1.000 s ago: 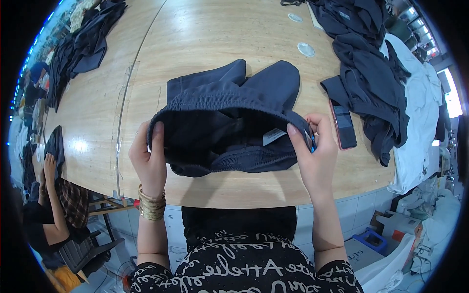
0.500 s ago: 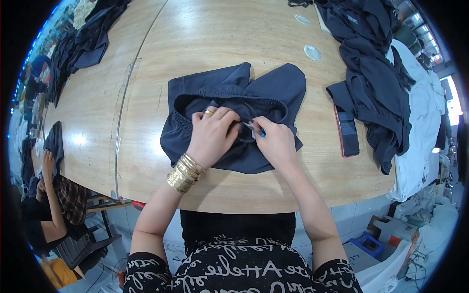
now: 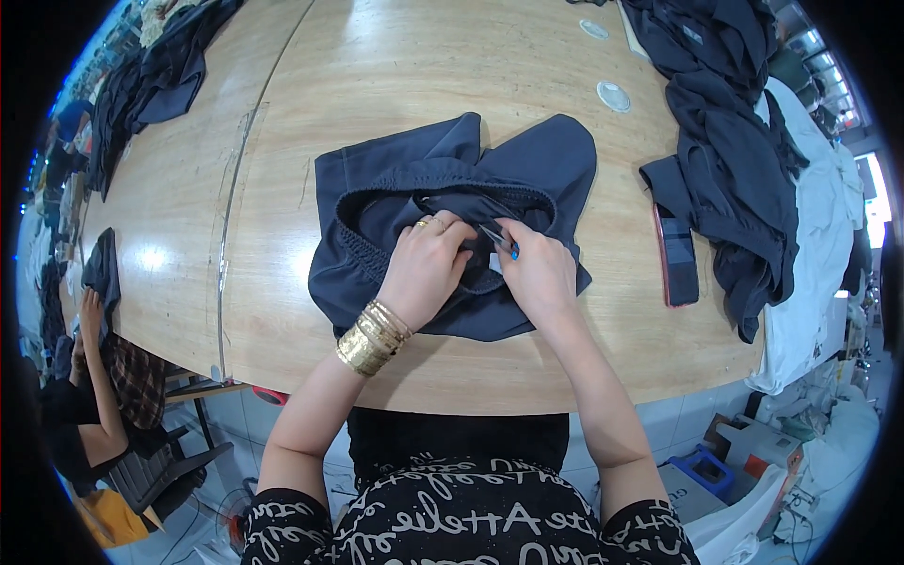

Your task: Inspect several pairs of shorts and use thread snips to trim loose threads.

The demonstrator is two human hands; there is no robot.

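Note:
Dark navy shorts (image 3: 395,151) with a gathered elastic waist lie on the table, waist opening toward me and legs pointing away. Inside the opening, my left hand (image 3: 428,268) pinches the dark inner cloth between thumb and fingers. My right hand (image 3: 537,268) is closed around small thread snips (image 3: 496,240) with a touch of blue, their metal blades pointing at the cloth by my left fingertips. Just under the snips a small white label (image 3: 494,263) shows at the waist. Whether the blades touch a thread is too small to tell.
A phone (image 3: 677,259) in a red-edged case lies to the right, beside a heap of dark garments (image 3: 730,188) and white cloth (image 3: 819,226). More dark garments (image 3: 160,85) lie far left. Another person's arm (image 3: 104,377) reaches the table's left edge, holding dark cloth.
My left hand has shifted slightly right and down, with its fingers still on the inner cloth. The snips have moved a little right, and the white label shows more.

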